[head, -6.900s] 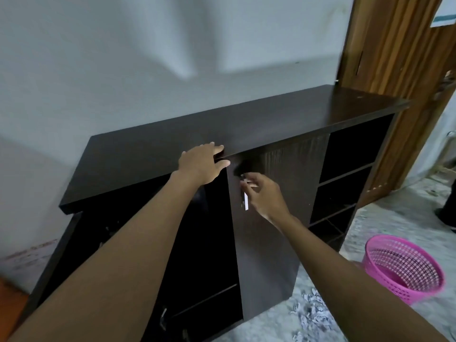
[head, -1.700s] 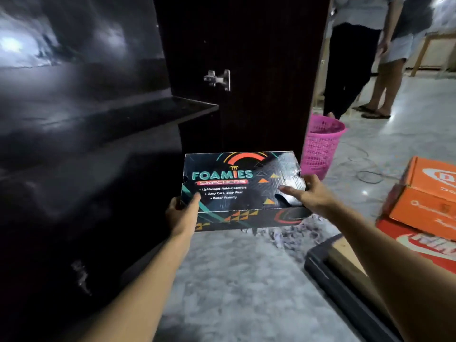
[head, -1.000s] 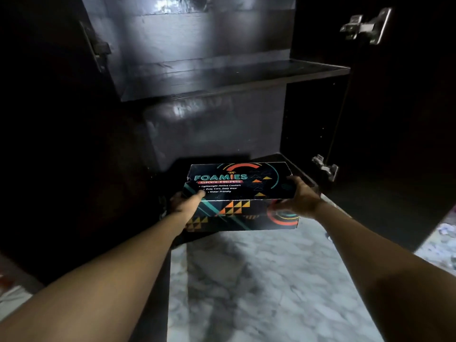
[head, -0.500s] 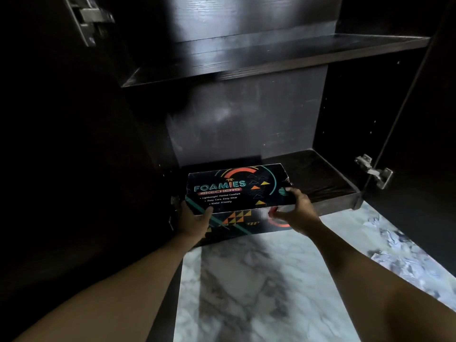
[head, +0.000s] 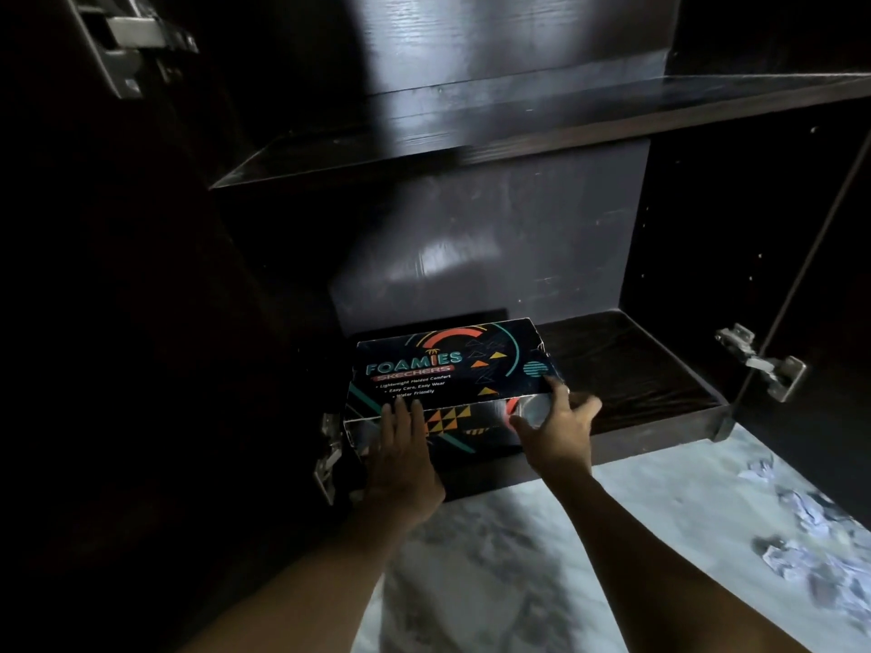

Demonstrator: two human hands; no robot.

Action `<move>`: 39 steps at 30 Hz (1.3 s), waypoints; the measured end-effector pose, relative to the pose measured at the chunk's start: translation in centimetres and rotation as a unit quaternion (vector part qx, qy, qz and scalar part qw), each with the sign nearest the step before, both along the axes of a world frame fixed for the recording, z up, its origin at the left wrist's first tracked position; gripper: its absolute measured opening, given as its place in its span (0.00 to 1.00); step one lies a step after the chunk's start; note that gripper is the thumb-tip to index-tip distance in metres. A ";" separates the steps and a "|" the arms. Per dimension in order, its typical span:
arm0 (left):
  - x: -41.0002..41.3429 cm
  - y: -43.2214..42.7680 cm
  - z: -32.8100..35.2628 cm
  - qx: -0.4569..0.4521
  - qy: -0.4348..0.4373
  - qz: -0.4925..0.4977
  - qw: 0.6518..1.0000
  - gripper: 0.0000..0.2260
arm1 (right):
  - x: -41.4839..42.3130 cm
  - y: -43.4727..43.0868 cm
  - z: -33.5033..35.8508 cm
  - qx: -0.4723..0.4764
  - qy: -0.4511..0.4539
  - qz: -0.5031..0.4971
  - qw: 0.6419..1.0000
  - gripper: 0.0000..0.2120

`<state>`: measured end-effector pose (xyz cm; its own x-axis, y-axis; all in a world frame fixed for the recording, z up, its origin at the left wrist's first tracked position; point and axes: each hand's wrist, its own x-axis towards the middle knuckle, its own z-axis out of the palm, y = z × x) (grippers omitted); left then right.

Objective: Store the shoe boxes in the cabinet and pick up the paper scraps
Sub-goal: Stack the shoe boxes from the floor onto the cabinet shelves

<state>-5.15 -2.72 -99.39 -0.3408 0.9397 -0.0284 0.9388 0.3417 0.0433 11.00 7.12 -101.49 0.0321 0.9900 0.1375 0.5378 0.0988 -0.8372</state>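
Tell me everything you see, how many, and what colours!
shoe box: one, black with teal and orange patterns, on the cabinet's bottom shelf
cabinet: one, dark brown, open
upper shelf: one, dark brown, above the box
hinges: three, silver, at the cabinet's sides
paper scraps: several, white, on the floor at right
floor: one, pale marbled grey
left hand: one, flat against the box front
right hand: one, fingers spread on the box's right front corner

The box (head: 447,365) lies in the cabinet (head: 471,252), at the left end of the bottom board (head: 627,369), near its front edge, under the shelf (head: 518,120). The left hand (head: 400,459) lies flat on the box's front; the right hand (head: 561,426) touches its front right corner. Scraps (head: 801,534) lie on the floor (head: 518,558), before the cabinet's right end.
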 end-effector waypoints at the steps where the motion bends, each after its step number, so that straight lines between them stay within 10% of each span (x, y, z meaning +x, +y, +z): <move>1: -0.4 0.5 0.0 -0.003 -0.007 -0.001 1.000 0.40 | -0.6 0.4 -0.3 -0.001 0.019 0.007 1.000 0.36; 27: -7.9 7.0 3.0 -0.098 -0.177 0.008 0.979 0.42 | -4.4 7.7 -0.8 -0.134 0.074 0.197 0.968 0.45; 39: -0.9 5.7 6.2 0.075 -0.131 -0.045 0.988 0.23 | 4.6 1.1 4.9 -0.048 -0.007 0.076 0.996 0.19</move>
<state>-6.06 2.99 -93.22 -0.2555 0.9661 0.0376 0.9151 0.2291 0.3319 15.64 8.17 -96.55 -0.1194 0.9920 0.0407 0.5342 0.0988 -0.8396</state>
